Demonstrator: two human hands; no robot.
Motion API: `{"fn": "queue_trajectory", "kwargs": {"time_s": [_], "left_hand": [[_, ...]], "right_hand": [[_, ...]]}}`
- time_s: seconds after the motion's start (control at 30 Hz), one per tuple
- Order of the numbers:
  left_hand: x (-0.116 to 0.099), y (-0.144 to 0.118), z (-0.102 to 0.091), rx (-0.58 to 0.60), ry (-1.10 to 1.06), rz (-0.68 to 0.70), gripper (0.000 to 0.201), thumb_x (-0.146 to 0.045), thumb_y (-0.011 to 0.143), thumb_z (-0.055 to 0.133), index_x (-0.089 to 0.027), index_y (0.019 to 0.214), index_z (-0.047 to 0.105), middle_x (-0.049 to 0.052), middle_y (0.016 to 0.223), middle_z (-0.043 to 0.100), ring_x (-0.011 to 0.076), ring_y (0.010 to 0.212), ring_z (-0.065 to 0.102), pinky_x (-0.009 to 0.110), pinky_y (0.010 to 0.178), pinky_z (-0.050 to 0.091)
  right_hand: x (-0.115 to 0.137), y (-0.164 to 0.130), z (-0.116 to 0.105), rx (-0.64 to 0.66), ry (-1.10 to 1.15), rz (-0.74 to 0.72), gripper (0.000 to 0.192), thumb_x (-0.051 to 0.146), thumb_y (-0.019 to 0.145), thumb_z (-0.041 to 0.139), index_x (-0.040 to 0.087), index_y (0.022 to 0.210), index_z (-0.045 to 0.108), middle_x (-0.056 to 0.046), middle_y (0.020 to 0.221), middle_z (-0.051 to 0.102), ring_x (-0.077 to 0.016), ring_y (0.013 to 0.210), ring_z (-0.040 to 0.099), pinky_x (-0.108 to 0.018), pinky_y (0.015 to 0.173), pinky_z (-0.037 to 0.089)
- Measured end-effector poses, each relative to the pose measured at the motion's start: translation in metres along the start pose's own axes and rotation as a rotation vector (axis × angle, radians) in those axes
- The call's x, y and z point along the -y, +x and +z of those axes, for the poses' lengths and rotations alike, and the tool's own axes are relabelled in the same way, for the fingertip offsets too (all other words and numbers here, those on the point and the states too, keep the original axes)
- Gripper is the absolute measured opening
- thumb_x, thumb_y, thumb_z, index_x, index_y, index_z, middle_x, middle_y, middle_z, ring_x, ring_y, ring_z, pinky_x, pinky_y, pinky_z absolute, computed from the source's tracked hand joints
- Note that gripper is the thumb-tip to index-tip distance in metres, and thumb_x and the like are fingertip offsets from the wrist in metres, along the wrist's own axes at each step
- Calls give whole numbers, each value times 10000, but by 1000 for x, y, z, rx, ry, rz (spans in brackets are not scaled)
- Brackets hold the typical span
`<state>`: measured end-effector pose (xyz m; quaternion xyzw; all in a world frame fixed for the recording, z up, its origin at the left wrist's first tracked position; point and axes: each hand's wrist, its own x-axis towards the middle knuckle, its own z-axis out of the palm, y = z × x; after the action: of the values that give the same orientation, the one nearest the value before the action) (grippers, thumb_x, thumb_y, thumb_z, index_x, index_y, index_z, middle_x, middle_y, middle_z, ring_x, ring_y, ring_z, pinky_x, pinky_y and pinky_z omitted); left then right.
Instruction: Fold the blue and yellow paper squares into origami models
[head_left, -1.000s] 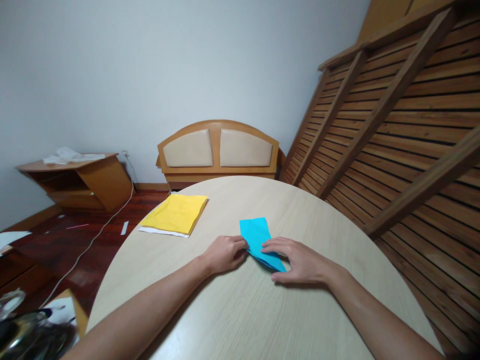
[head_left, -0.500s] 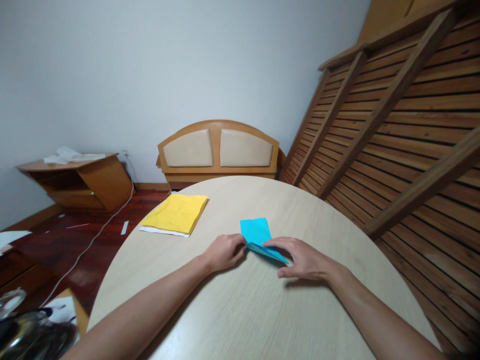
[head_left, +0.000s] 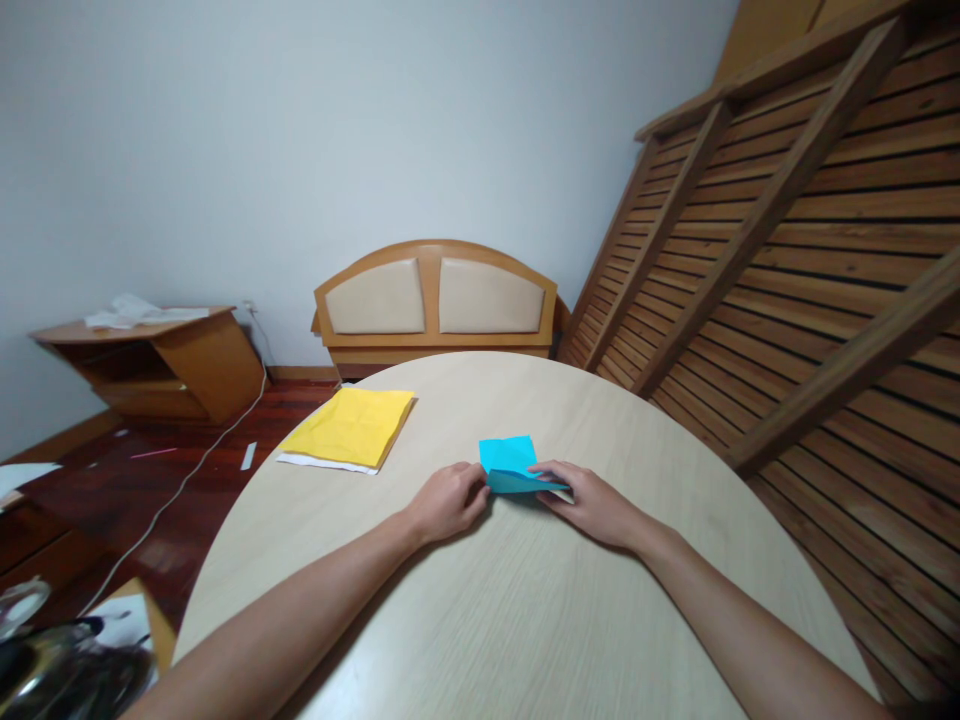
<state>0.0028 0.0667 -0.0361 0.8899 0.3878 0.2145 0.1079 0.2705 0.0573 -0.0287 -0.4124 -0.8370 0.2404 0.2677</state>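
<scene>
A blue sheet of paper lies partly folded near the middle of the round light wooden table. My left hand pinches its near left corner against the table. My right hand holds the pointed near flap, lifted and turned up toward the far edge of the sheet. The underside of the flap is hidden.
A stack of yellow paper on a white sheet lies at the far left of the table. Beyond stand a padded wooden headboard, a low wooden cabinet and a slatted bed frame leaning at right. A cable crosses the floor.
My right hand has lifted the pointed near flap of the blue paper and carried it up and away from me. My left hand has stayed pinned on the corner.
</scene>
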Motion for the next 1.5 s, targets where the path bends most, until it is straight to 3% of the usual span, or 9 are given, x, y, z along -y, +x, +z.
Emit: {"fn": "queue_trajectory", "kwargs": {"time_s": [0.13,0.33,0.47,0.57,0.83,1.03,1.2,1.33,1.5], "left_hand": [[-1,1,0,3,-50,-50,147,-291,953,460,-181,955,558,65,876,657,191,792,613,297,732,466],[0,0,3,-37,-164,-151,212,-343,947,498,-169,1052,555,61,862,670,189,737,610,294,662,454],[3,-1,9,-83,-252,-173,587,-310,928,532,-164,1444,293,52,926,682,187,761,624,307,699,481],[5,-2,10,-115,-208,-174,761,-296,912,550,-166,1534,132,63,975,671,206,835,625,345,774,508],[4,-2,7,-110,42,55,485,-300,893,578,-170,1359,545,179,1490,411,323,1371,408,497,1113,389],[5,-1,12,-24,93,50,434,-338,926,540,-159,1316,602,159,1409,544,312,1330,480,490,1122,389],[3,-1,9,-14,89,77,449,-379,917,563,-208,1331,596,135,1431,529,305,1327,484,481,1127,375],[0,0,3,19,88,109,434,-402,928,549,-228,1321,607,127,1417,538,310,1319,484,484,1117,377],[-5,2,-2,29,80,175,355,-401,957,511,-232,1226,667,121,1306,595,279,1238,521,444,1069,416]], "right_hand": [[-4,5,7,-38,118,67,232,378,931,573,196,1063,634,-73,1038,708,-231,927,658,-362,831,511],[-3,6,12,-70,180,118,252,444,935,555,194,919,580,-22,818,664,-197,744,616,-298,656,460],[-2,8,14,-122,122,143,263,449,945,522,191,922,567,13,702,588,-179,658,560,-285,605,402],[-2,10,16,-153,72,167,320,445,935,525,158,1056,597,-10,743,610,-199,702,583,-306,651,429],[-4,12,17,-161,-217,144,429,364,953,506,140,1313,570,-46,779,627,-232,768,591,-360,737,476],[14,12,23,-217,-448,52,425,347,962,501,182,1348,566,-138,1222,640,-297,1142,563,-471,990,452],[32,11,38,77,-382,-9,563,491,1016,359,194,1492,412,-101,1549,408,-261,1439,341,-488,1185,270],[26,12,39,225,-397,117,650,557,1015,267,181,1545,299,-80,1614,239,-256,1505,155,-510,1222,154],[7,13,28,195,-489,249,650,540,1007,287,194,1556,258,-46,1628,174,-266,1511,97,-524,1220,129]]}}
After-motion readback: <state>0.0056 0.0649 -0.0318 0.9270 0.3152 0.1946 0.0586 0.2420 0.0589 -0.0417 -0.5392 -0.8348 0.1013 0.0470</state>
